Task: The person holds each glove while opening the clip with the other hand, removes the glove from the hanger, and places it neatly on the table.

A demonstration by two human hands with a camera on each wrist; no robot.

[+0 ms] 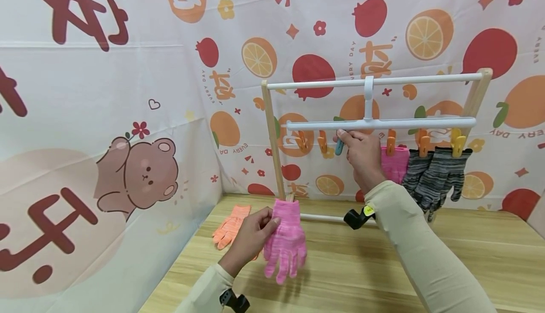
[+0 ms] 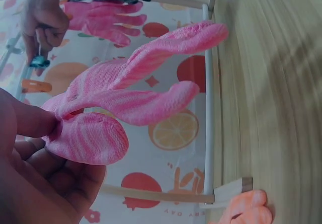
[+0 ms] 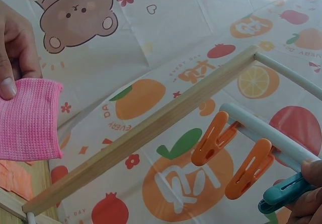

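Note:
My left hand (image 1: pixel 254 232) pinches a pink knit glove (image 1: pixel 286 237) by the side near its cuff, and its fingers dangle over the table. Up at the hanger bar (image 1: pixel 328 125), my right hand (image 1: pixel 364 154) grips a teal clothespin (image 3: pixel 282 191) between thumb and fingers. Two orange clothespins (image 3: pixel 214 138) hang from the bar to the left of it. Farther right, a second pink glove (image 1: pixel 395 164) and dark grey striped gloves (image 1: pixel 443 176) hang from orange and yellow clothespins (image 1: pixel 458 143).
The white hanger hooks over the top rod (image 1: pixel 315 84) of a wooden-sided rack (image 1: pixel 273 138) on the wood-grain table (image 1: pixel 340 265). An orange glove (image 1: pixel 232 225) lies at the table's left, behind my left hand. Fruit-printed cloth (image 1: pixel 312 69) covers the wall behind.

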